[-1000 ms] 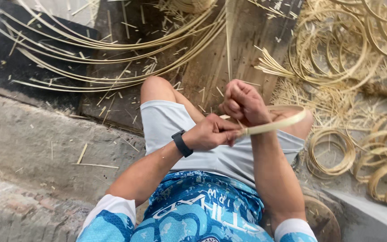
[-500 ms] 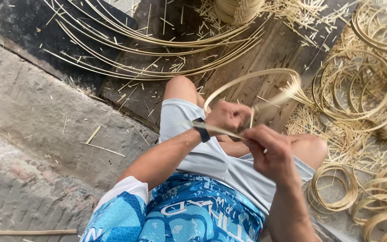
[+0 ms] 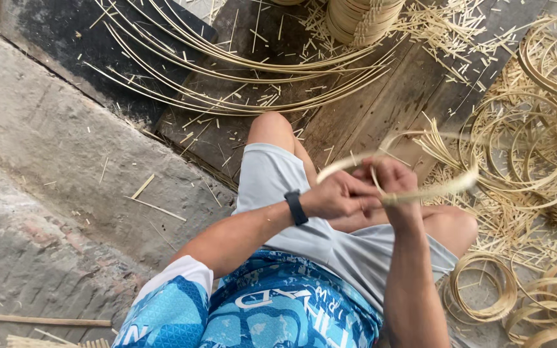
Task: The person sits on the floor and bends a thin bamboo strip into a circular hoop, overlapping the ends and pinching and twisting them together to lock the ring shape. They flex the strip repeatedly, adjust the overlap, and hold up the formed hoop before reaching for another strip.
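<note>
I sit with my knees up, both hands together over my lap. My left hand (image 3: 338, 195), a black watch on its wrist, grips a pale bamboo strip (image 3: 443, 187) where its ends cross. My right hand (image 3: 394, 183) is closed on the same strip right beside it. The strip curls into a hoop that arcs out to the right, blurred by motion.
Long bamboo strips (image 3: 240, 71) lie fanned on dark boards ahead. A stack of finished rings (image 3: 359, 19) stands at the top. Loose hoops (image 3: 523, 138) and small coils (image 3: 485, 296) lie on the right among offcuts. A concrete step (image 3: 66, 174) is on the left.
The hoop has been pulled smaller and swung to the right. My hands have come closer together, the right one rising to meet the left.
</note>
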